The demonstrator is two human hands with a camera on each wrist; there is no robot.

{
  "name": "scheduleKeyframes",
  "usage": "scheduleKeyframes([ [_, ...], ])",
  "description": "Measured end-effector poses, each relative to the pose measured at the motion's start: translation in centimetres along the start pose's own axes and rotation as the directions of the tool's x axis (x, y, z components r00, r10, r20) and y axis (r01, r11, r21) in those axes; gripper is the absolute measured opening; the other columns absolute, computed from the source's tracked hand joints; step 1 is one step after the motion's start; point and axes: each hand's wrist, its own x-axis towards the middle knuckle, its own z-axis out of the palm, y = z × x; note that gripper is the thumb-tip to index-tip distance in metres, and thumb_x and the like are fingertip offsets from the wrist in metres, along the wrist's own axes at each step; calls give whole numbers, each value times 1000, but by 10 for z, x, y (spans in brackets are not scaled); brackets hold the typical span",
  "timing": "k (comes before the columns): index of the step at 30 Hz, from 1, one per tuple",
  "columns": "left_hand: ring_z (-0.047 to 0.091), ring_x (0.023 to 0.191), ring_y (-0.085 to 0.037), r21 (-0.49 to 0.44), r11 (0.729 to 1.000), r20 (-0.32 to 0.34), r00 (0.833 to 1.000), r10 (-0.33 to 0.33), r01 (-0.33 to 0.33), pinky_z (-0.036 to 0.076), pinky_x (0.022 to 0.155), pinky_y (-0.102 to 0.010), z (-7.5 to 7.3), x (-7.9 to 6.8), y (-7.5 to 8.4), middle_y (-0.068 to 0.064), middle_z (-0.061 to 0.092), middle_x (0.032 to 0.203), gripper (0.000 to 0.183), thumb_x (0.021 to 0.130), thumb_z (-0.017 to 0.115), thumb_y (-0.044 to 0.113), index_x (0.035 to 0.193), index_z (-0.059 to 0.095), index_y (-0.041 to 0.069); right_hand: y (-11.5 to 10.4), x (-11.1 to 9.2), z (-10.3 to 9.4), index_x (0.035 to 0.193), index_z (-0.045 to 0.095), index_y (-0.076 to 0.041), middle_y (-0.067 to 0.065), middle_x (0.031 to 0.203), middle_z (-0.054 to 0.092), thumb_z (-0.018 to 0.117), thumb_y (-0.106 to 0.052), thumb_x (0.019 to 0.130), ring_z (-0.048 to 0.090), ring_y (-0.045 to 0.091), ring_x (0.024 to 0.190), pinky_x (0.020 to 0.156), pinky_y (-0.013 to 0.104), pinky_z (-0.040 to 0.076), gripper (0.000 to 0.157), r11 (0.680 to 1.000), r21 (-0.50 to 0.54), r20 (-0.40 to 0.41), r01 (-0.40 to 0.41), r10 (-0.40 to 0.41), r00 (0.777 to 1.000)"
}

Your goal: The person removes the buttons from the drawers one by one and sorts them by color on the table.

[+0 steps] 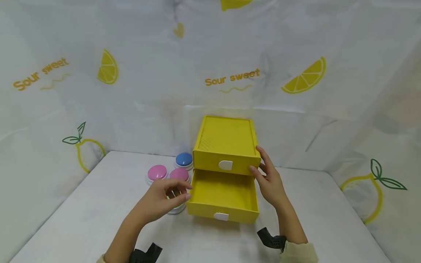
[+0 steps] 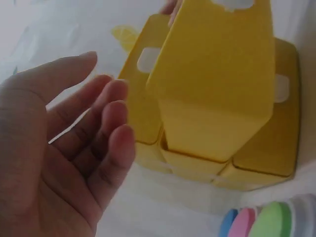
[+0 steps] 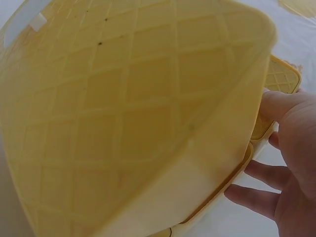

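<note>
A yellow drawer cabinet (image 1: pixel 227 135) stands on the white table. Its middle drawer (image 1: pixel 223 191) is pulled far out, and its visible interior holds nothing. My right hand (image 1: pixel 271 179) grips the cabinet's right front edge, thumb on the upper front and fingers along the side. In the right wrist view the thumb (image 3: pixel 279 104) presses the front of a neighbouring drawer. Beside the left wall of the pulled-out drawer is my left hand (image 1: pixel 162 199), fingers loosely bent and holding nothing. The left wrist view has a gap between that hand (image 2: pixel 84 143) and the drawer (image 2: pixel 212 64).
Left of the cabinet stand round dome-topped buttons on white bases: a blue button (image 1: pixel 184 159), two pink ones, including the outer pink button (image 1: pixel 157 172), and a green button (image 2: pixel 271 219) largely behind my left hand in the head view. A lemon-print cloth (image 1: pixel 148 91) hangs behind the table.
</note>
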Motion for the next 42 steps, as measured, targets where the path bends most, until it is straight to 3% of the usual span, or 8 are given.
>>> scheduleKeyframes([
  [5, 65, 66, -1, -119, 983, 45, 989, 144, -137, 59, 60, -24, 21, -13, 6, 0, 74, 78, 11, 92, 75, 18, 101, 74, 12, -1, 2, 1, 160, 20, -41, 2, 170, 21, 55, -28, 105, 43, 43, 145, 103, 57, 50, 67, 1000, -5, 8, -12, 12, 1000],
  [8, 68, 68, 0, -158, 974, 64, 983, 173, -161, 61, 61, -25, 33, -16, 7, -6, 76, 79, 11, 93, 74, 14, 102, 74, 10, -3, 3, 1, 160, 21, -40, 3, 170, 22, 56, -27, 105, 43, 43, 145, 103, 57, 50, 67, 1000, -2, 10, -14, 14, 1000],
  [16, 71, 76, 0, -43, 971, 9, 971, 237, -236, 59, 66, -16, 65, -15, 0, -5, 80, 93, 18, 90, 76, 12, 107, 77, 6, -3, 3, 2, 160, 22, -40, 2, 170, 23, 57, -26, 104, 45, 41, 144, 103, 55, 51, 67, 1000, -4, 6, -17, 17, 1000],
  [22, 71, 76, 1, -20, 969, -34, 969, 247, -247, 58, 67, -13, 80, -11, -1, -3, 80, 93, 17, 88, 77, 8, 105, 77, 9, -2, 2, 2, 160, 22, -40, 3, 169, 24, 57, -27, 104, 46, 41, 143, 103, 55, 51, 67, 1000, -10, -4, -20, 20, 1000],
  [32, 65, 68, 6, 98, 949, -196, 929, 314, -300, 54, 63, -8, 99, -1, -8, 1, 80, 87, 11, 84, 81, 7, 95, 80, 12, -4, 1, 0, 160, 22, -39, 3, 169, 23, 57, -26, 104, 44, 42, 144, 104, 57, 49, 68, 999, 2, -2, -34, 34, 999],
  [42, 66, 68, 3, 101, 961, -231, 934, 274, -257, 54, 63, -9, 98, 18, -14, 0, 80, 86, 10, 84, 81, 9, 94, 80, 11, -4, 1, 0, 160, 22, -38, 3, 170, 23, 58, -27, 104, 43, 43, 144, 105, 56, 48, 67, 999, 0, -4, -44, 44, 999],
])
